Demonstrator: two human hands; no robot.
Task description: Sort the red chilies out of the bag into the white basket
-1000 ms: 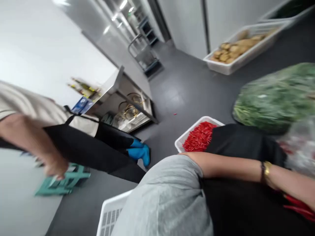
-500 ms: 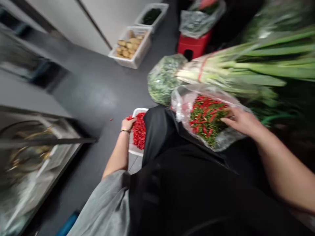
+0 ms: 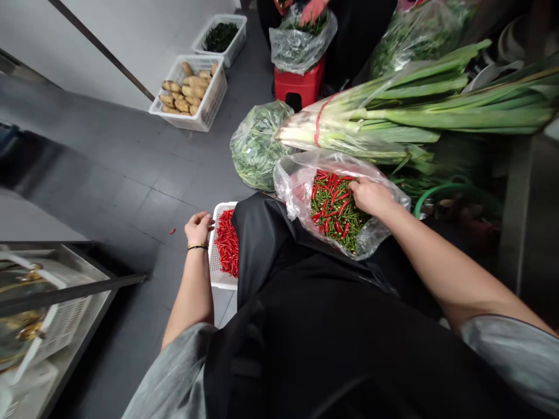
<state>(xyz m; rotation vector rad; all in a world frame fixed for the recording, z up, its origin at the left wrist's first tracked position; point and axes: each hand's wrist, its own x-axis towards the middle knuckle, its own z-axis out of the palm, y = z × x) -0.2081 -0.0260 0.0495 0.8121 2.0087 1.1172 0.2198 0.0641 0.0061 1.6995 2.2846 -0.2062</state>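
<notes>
A clear plastic bag (image 3: 297, 180) of red chillies with green stems lies on my black apron. My right hand (image 3: 371, 195) reaches into the bag with its fingers curled among the chillies; what they pinch is hidden. My left hand (image 3: 198, 228), with a bracelet at the wrist, hangs beside a white basket (image 3: 215, 256) of stemless red chillies on the floor. Its fingers are loosely curled, with nothing visible in them.
A bundle of leeks (image 3: 406, 116) and a bag of greens (image 3: 257, 145) lie ahead. White baskets of ginger (image 3: 192, 93) and dark greens (image 3: 220, 36) stand on the grey floor. Another person's hand (image 3: 312, 10) works over a bag on a red stool (image 3: 301, 87). A steel shelf (image 3: 52, 291) is left.
My view has swung from another person and the corridor down to my lap. My left hand has drawn back from the chilli basket; my right hand has moved deeper into the bag.
</notes>
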